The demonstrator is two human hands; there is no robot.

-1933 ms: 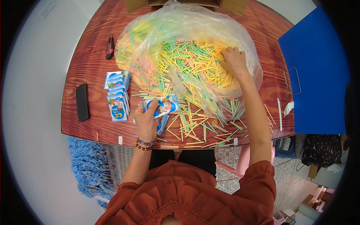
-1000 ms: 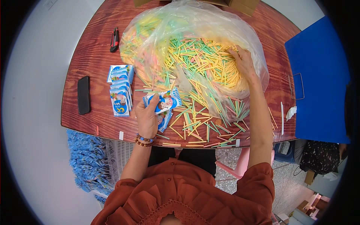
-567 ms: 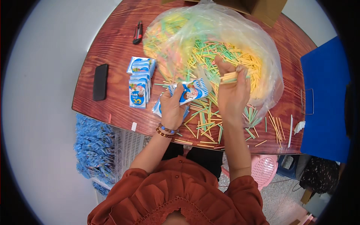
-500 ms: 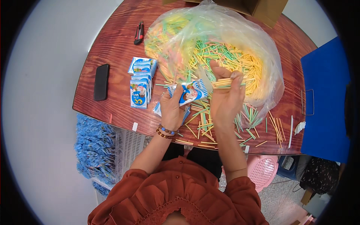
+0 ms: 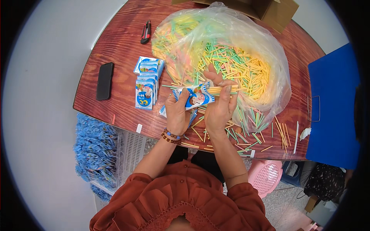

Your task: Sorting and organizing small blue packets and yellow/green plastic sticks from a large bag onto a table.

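Observation:
My left hand [image 5: 177,111] grips a blue and white printed packet [image 5: 196,99] with its open end facing right. My right hand [image 5: 220,107] pinches a small bundle of thin yellow sticks [image 5: 221,90], whose left ends are at the packet's mouth; how far they reach inside is hidden. Another blue and white packet [image 5: 192,117] lies under my left hand. Beyond both hands a large clear plastic bag [image 5: 277,61] lies open, full of yellow, green and pink sticks [image 5: 231,59]. Loose sticks [image 5: 285,134] are scattered along the near edge of the table.
A row of overlapping packets [image 5: 145,92] lies left of my hands. Further left are a black phone [image 5: 104,81] and a red-black box cutter [image 5: 145,31]. A cardboard box [image 5: 266,11] stands behind the bag, a blue panel [image 5: 333,107] at right. A basket [image 5: 131,150] of blue packets sits below left.
My right hand has moved left with the yellow sticks, bringing their ends to the packet's open mouth. My left hand has stayed nearly in place with the packet.

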